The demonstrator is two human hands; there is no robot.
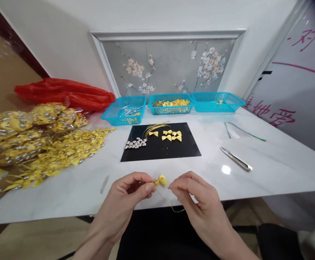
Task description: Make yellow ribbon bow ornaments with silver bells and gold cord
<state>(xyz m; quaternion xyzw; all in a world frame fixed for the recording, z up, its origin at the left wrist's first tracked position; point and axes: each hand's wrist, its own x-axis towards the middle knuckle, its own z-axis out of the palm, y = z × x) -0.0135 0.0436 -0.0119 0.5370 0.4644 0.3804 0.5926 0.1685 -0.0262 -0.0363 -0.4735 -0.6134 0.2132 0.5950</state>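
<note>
Between my two hands, just above the table's front edge, is a yellow ribbon bow. My left hand pinches its left side between thumb and forefinger. My right hand is closed at the fingertips to the right of the bow, on the end of something thin; a fine yellow cord hangs below it. Farther back lies a black mat with several yellow bows, a cluster of silver beads and a bundle of thin golden cords.
Three blue baskets stand along the wall. Small scissors and a green strip lie at the right. Yellow beaded garlands, bagged bundles and red plastic cover the left side.
</note>
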